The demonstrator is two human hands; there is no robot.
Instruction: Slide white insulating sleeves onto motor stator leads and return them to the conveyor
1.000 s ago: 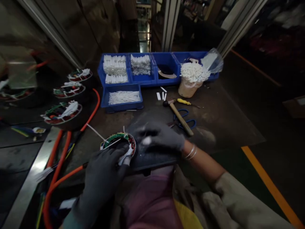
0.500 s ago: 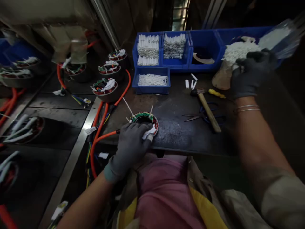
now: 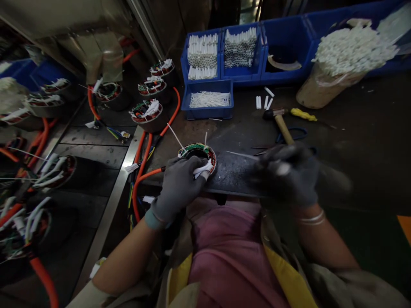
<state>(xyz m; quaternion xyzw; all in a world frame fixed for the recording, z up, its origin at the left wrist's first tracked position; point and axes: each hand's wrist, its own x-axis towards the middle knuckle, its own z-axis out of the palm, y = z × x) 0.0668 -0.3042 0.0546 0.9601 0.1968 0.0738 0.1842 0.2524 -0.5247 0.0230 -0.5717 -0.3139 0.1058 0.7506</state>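
We are gripping the wound stator with our left hand, our blurred right hand pinching a white cable tie.

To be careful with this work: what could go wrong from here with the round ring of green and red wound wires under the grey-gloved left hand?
The round wound ring sits near the front edge of the dark bench plate, steadied only by the grey-gloved left hand, so it might slip. The thin white tie at the blurred right hand could perhaps scrape the coloured wires. The orange cable beside the ring could snag it.
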